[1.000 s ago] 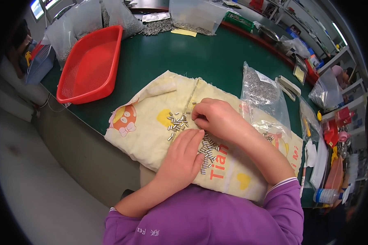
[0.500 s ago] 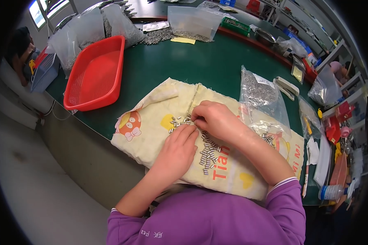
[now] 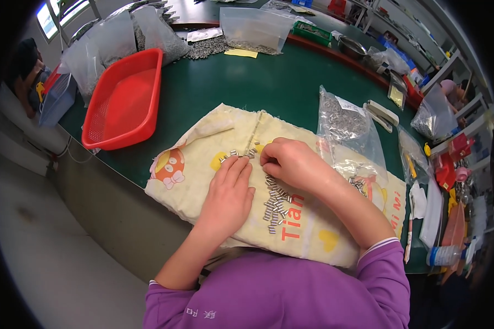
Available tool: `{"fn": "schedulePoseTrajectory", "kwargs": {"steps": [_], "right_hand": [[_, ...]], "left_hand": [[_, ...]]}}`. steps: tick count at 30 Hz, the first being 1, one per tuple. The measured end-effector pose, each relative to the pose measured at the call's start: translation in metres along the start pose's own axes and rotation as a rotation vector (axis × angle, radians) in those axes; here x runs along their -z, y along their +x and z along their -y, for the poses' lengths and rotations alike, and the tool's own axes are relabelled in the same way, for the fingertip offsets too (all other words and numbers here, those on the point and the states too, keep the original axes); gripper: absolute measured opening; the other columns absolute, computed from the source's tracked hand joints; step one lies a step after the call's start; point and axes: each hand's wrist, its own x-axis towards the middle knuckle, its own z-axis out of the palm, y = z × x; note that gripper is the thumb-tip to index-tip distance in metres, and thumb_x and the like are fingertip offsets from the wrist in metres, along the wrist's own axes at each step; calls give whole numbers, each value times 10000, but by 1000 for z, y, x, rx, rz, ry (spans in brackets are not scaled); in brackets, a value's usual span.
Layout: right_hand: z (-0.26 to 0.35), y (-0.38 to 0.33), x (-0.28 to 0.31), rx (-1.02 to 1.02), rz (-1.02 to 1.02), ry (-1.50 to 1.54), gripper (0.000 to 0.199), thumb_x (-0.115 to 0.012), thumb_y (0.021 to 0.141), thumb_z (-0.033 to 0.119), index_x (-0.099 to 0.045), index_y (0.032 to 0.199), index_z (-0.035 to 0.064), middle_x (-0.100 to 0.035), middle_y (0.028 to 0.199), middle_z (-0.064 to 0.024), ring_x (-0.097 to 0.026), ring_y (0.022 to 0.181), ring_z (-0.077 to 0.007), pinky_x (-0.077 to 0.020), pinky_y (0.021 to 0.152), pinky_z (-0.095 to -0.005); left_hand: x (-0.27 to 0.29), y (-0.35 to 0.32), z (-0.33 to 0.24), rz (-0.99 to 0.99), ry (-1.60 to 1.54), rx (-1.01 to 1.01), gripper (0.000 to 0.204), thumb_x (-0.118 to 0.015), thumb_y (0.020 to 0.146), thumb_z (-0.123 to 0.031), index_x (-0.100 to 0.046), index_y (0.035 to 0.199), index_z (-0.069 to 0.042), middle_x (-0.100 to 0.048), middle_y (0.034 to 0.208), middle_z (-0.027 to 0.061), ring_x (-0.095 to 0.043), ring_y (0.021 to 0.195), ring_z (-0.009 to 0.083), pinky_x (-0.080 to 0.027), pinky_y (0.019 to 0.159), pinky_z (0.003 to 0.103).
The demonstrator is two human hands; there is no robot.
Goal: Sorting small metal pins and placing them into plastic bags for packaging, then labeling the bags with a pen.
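A cream cloth with cartoon prints [image 3: 192, 181] is spread on the green table [image 3: 247, 82]. Several small silver metal pieces [image 3: 275, 202] lie scattered on it, more near the fingertips [image 3: 241, 154]. My left hand [image 3: 229, 192] lies flat on the cloth, fingers together, fingertips touching the upper pieces. My right hand [image 3: 293, 163] is curled beside it, fingers bent down onto the cloth at the pieces; what it pinches is hidden.
A red plastic basket [image 3: 125, 98] stands at the left. A clear bag of metal pieces [image 3: 346, 129] lies right of the cloth. Clear bags and a clear tub [image 3: 252, 30] stand at the back. Tools, pens and bottles crowd the right edge [image 3: 444, 219].
Both hands stayed on the cloth with small finger shifts near the upper metal pieces. The view has shifted slightly.
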Motion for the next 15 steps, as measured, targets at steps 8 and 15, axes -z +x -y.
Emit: {"fn": "schedulePoseTrajectory", "kwargs": {"steps": [8,15], "right_hand": [[7,-15,10,-18,73,16,118,-663,834,112,-691,918,33,-656,882,-140,-650,833,-311,-523,750,-394],[9,-24,18,-45,176,102,143,-679,845,95,-681,970,26,-636,928,-110,-646,802,-276,-522,723,-370]], "left_hand": [[6,-2,-2,-68,6,-40,449,-643,853,-86,-537,1267,52,-514,1338,173,-426,1315,356,-379,1068,456],[-5,-5,-26,-60,-289,8,627,-632,855,-30,-376,1424,28,-529,1258,221,-502,1188,381,-390,1041,453]]}}
